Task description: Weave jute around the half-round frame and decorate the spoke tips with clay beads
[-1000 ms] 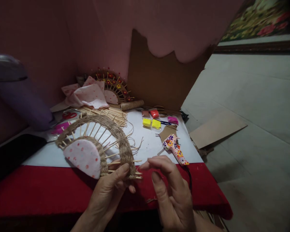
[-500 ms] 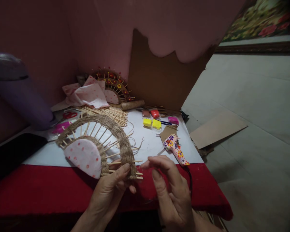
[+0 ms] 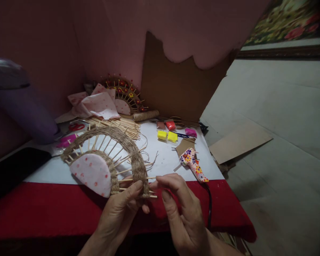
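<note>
My left hand [image 3: 124, 206] grips the lower right end of a woven fan [image 3: 139, 165], thumb on top of its twine band and fingers underneath. The fan has thin wooden sticks spreading from a half-round pad covered in pink spotted cloth [image 3: 92, 174]. A band of brown twine is woven across the sticks in an arc. My right hand [image 3: 182, 209] is at the protruding stick tips, index finger by them and thumb held apart from the fingers. Whether a fingertip touches a stick is hard to make out. Nothing shows between the right thumb and fingers.
Behind lie loose wooden sticks [image 3: 122, 126], a twine roll [image 3: 146, 115], a finished-looking fan [image 3: 134, 95] and spotted cloth [image 3: 102, 103]. Yellow clay packets [image 3: 172, 137] and a flowered glue gun [image 3: 193, 164] sit right. A purple bottle [image 3: 24, 103] and cardboard [image 3: 181, 85] stand at the back.
My right hand has moved slightly left, closer to the stick tips at the fan's end. My left hand and the fan have stayed nearly in place.
</note>
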`<state>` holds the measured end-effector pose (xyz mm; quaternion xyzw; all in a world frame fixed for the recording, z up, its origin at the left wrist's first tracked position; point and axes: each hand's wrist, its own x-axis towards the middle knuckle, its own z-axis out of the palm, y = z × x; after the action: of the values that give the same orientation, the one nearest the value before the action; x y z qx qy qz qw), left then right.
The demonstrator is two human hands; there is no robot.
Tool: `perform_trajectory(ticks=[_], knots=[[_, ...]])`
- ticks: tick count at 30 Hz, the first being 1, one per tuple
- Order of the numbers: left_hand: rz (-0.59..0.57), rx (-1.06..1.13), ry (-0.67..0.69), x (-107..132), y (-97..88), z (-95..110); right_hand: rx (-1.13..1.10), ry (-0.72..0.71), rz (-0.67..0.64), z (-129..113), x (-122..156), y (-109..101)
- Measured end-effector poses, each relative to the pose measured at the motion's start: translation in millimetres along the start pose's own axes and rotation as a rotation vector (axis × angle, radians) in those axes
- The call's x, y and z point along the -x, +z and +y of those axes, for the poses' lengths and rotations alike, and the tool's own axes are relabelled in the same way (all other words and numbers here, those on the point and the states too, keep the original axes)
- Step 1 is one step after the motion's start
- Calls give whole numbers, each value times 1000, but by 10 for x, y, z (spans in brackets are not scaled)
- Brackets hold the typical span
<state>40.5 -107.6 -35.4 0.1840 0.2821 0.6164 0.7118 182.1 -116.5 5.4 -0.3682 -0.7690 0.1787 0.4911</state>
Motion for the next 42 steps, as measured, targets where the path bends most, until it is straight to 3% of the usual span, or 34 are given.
perform_trajectory(ticks=[5, 12, 18, 23, 27, 34, 38, 42], knots=[[25, -27, 0, -2, 4, -3, -86, -27, 133, -1, 12, -72], [40, -28, -33, 23, 19, 16, -160, 209, 331, -15, 22, -88], [19, 40, -38, 55, -42, -4, -375, 294, 268, -3, 30, 5], [-46, 56, -32, 94, -53, -1, -684, 490, 174, 16, 28, 63], [-94, 32, -28, 118, -28, 23, -738, 566, 119, -6, 31, 86], [-138, 23, -11, 98, -41, 14, -685, 499, 141, -37, 10, 143], [-109, 30, 5, 96, -49, 11, -603, 272, 271, -27, 78, 188], [-50, 66, 11, 109, -28, 20, -385, 90, 377, -24, 94, 106]])
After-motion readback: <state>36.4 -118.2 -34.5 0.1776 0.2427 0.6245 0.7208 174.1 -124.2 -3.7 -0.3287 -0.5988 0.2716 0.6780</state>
